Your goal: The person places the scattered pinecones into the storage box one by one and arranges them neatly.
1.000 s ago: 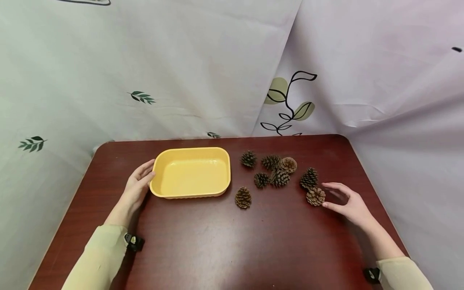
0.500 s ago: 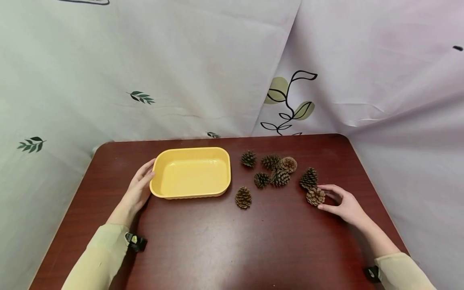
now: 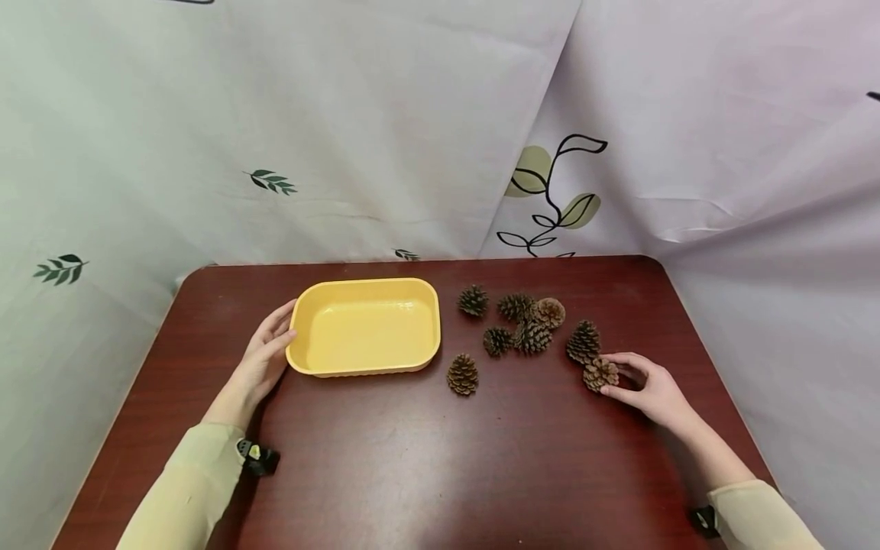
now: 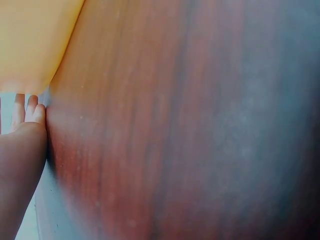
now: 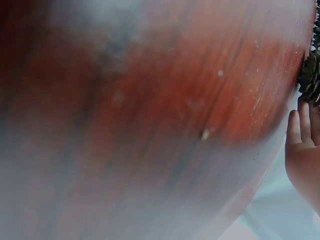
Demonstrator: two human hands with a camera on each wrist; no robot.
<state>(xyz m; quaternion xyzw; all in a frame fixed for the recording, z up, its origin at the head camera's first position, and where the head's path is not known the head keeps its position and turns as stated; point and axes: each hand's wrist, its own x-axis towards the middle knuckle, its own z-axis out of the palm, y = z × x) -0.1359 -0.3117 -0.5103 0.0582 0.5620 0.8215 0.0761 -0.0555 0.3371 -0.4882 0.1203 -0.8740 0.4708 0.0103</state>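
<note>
In the head view my left hand (image 3: 266, 353) rests against the left end of a yellow rectangular plastic basin (image 3: 371, 369), its fingers fairly straight along the outside. The left wrist view shows the fingertips touching the yellow wall (image 4: 35, 45). On the right, my right hand (image 3: 653, 393) pinches a brown pine cone (image 3: 600, 375) between thumb and fingers, still at table level. A darker pine cone (image 3: 583, 342) stands right beside it. Only part of the right hand (image 5: 304, 155) and a pine cone (image 5: 311, 77) appear in the right wrist view.
Between basin and right hand lie several more pine cones: a single one (image 3: 463, 375) nearest the front, another (image 3: 473, 301) at the back, and a cluster (image 3: 532, 336) further right. All rest on a dark red-brown table (image 3: 412, 458). A white patterned cloth (image 3: 344, 137) hangs behind.
My right hand has moved slightly left and its fingers have closed onto the nearer pine cone, which has turned a little. The left hand stays against the basin.
</note>
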